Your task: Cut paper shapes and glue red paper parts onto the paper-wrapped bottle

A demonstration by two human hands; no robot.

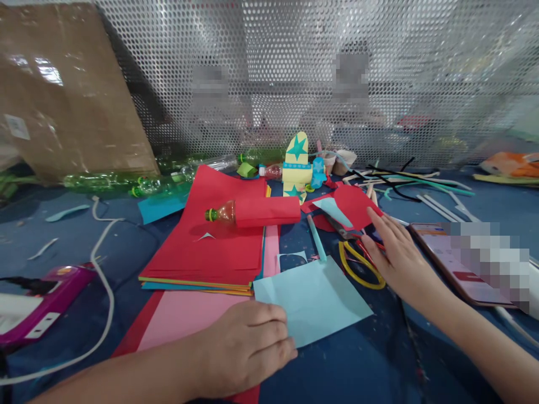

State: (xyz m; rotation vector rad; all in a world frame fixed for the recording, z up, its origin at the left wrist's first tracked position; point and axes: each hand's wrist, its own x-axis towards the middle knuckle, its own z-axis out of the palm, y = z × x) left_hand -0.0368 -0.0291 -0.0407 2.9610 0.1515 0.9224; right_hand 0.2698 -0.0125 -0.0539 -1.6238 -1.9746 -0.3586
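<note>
My left hand [246, 348] lies near the front, its fingers curled and pinching the near corner of a light blue paper sheet [318, 300] that rests flat on the blue table [357, 365]. My right hand [396, 252] reaches forward with fingers stretched flat, resting over yellow-handled scissors [357, 264] and touching a red paper cutout [351, 205]. A teal pen [315, 238] lies just left of the scissors. A small bottle wrapped in red paper [256, 212] lies on a stack of coloured paper [210, 247].
A yellow paper rocket with teal stars [296, 165] stands behind. Green plastic bottles [138, 182], straws and strips [412, 185], a phone [455, 264] at right, a magenta device with white cable [46, 297] at left, cardboard [67, 84] and a perforated metal screen [295, 73] behind.
</note>
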